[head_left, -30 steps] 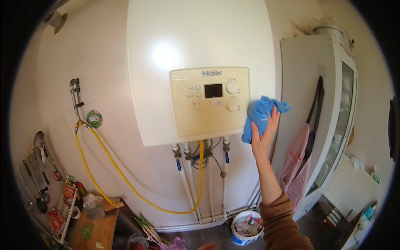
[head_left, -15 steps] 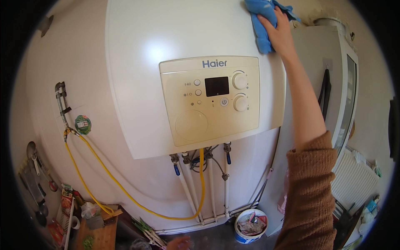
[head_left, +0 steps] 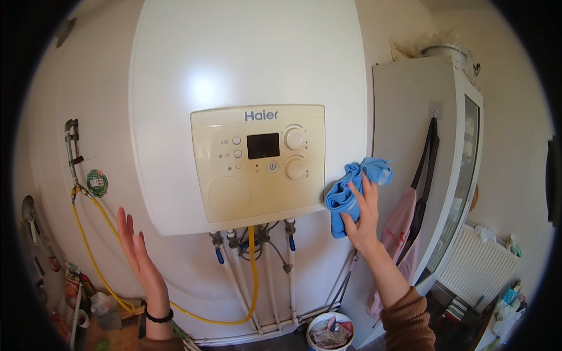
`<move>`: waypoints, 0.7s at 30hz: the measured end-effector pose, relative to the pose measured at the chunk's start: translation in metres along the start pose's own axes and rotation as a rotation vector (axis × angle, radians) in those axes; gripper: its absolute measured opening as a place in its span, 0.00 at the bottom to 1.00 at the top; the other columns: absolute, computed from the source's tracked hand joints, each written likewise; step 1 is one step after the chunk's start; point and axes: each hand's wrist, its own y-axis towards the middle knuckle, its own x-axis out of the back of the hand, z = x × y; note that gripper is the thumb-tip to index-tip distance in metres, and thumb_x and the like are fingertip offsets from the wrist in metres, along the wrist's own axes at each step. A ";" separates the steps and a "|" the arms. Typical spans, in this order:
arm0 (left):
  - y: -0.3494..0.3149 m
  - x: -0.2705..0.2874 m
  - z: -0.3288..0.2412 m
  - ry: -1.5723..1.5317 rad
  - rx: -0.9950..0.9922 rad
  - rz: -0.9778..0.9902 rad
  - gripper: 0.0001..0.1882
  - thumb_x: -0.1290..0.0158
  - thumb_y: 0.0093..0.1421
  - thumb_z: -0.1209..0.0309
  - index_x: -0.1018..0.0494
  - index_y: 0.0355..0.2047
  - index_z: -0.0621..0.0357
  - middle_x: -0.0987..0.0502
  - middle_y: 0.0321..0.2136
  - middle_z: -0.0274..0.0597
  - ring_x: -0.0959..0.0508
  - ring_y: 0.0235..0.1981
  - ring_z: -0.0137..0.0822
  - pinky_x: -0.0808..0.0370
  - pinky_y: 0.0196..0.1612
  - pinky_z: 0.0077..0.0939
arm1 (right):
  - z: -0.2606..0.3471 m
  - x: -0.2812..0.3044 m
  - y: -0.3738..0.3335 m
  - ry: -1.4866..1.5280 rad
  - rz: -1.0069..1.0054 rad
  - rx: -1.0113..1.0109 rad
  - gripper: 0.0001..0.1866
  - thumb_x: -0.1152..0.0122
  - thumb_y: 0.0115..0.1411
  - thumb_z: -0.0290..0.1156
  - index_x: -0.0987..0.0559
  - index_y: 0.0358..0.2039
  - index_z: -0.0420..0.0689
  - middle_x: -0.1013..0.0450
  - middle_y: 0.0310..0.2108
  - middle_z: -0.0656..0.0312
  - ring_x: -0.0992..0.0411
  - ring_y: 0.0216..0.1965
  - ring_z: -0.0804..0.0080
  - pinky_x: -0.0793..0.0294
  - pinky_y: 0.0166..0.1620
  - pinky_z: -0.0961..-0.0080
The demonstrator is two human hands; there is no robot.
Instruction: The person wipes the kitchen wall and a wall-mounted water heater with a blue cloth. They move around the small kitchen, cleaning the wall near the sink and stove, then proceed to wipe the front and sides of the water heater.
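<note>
A white wall-mounted boiler (head_left: 170,128) fills the middle, with a cream control panel (head_left: 228,169) carrying two round knobs, several buttons and a dark display. My right hand (head_left: 364,219) grips a crumpled blue cloth (head_left: 345,196) at the boiler's lower right corner, beside the panel. The cloth overlaps that corner; whether it presses on the surface I cannot tell. Left of the boiler's lower edge, my left hand (head_left: 142,257) is raised with fingers stretched out and nothing in it. A dark band circles that wrist.
Under the boiler run white pipes (head_left: 269,275) with blue-handled valves and a yellow hose (head_left: 254,275). A bucket of rubbish (head_left: 331,331) stands on the floor. To the right are a tall cabinet (head_left: 404,134), a hanging pink apron (head_left: 399,225) and a radiator (head_left: 477,266). Utensils hang far left.
My right hand has brought the blue cloth down from the boiler's upper right side to its lower right corner. My left hand has risen into view from the bottom edge. The view has shifted.
</note>
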 end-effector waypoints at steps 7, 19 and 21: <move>0.030 -0.026 0.017 -0.099 -0.059 0.110 0.30 0.64 0.71 0.59 0.50 0.67 0.64 0.46 0.66 0.50 0.45 0.67 0.41 0.52 0.67 0.30 | -0.004 -0.010 0.090 0.010 -0.084 0.093 0.32 0.38 0.54 0.33 0.32 0.61 0.48 0.49 0.67 0.47 0.53 0.68 0.41 0.59 0.69 0.51; 0.022 -0.035 0.003 -0.160 -0.123 0.161 0.29 0.61 0.70 0.66 0.51 0.66 0.70 0.45 0.65 0.57 0.44 0.67 0.45 0.48 0.66 0.32 | -0.021 -0.037 0.412 -0.450 -0.319 0.123 0.40 0.54 0.56 0.67 0.31 0.61 0.52 0.50 0.68 0.49 0.53 0.67 0.44 0.56 0.67 0.54; 0.022 -0.038 0.005 -0.189 -0.109 0.158 0.29 0.61 0.70 0.66 0.51 0.65 0.71 0.45 0.65 0.58 0.44 0.67 0.46 0.48 0.66 0.32 | 0.014 -0.059 0.431 -0.391 -0.346 0.116 0.43 0.55 0.55 0.69 0.32 0.62 0.51 0.49 0.68 0.51 0.53 0.68 0.46 0.54 0.67 0.52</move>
